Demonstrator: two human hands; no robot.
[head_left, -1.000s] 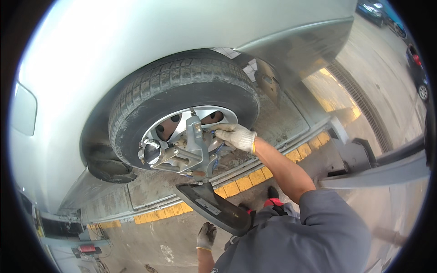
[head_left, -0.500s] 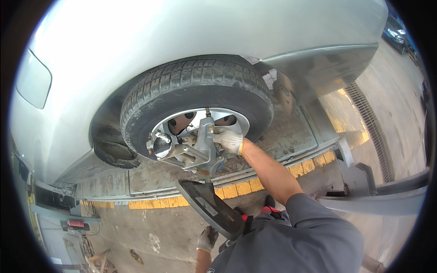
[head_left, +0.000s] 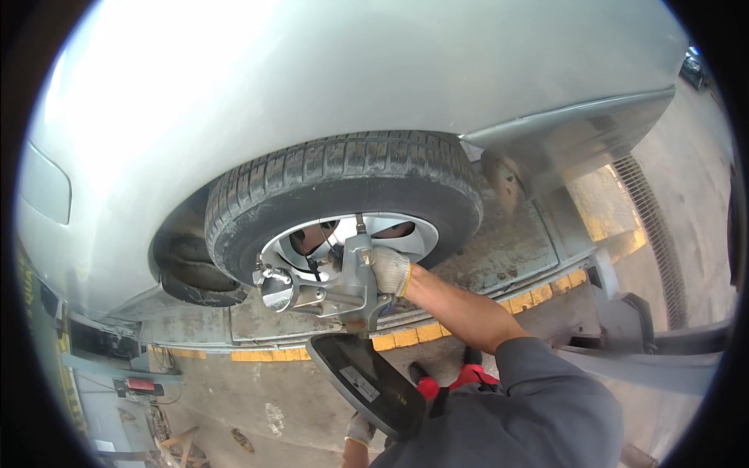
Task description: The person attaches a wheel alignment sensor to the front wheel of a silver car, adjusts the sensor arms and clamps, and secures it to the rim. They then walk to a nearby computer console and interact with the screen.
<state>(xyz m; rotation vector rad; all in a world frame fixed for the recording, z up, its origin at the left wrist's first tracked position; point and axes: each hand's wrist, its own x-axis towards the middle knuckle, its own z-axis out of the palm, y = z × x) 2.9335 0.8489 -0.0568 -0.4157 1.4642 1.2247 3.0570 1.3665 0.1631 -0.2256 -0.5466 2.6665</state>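
In a pale work glove, my right hand [head_left: 390, 271] is closed on the right side of a silver wheel alignment clamp [head_left: 357, 273]. The clamp sits against the car wheel's silver rim [head_left: 425, 234], one upper claw reaching the rim's top edge. A round shiny knob [head_left: 277, 290] sticks out at its left. From its lower end a dark target panel [head_left: 367, 382] slants down toward me. My left hand [head_left: 360, 429], also gloved, is beside the panel's lower left edge; its fingers are largely hidden there. Around the rim runs a worn black tire [head_left: 343, 168].
A silver car body [head_left: 351, 70] arches over the wheel. The wheel stands on a metal lift platform [head_left: 499, 242] with a yellow-marked edge [head_left: 413, 337]. Beyond it on the right lies a floor grating [head_left: 651, 234]. Grey lift parts [head_left: 624, 320] stand right of my arm.
The wheel and clamp appear lower in the picture as the view shifts. My right hand stays on the clamp, and my left hand stays low beside the panel.
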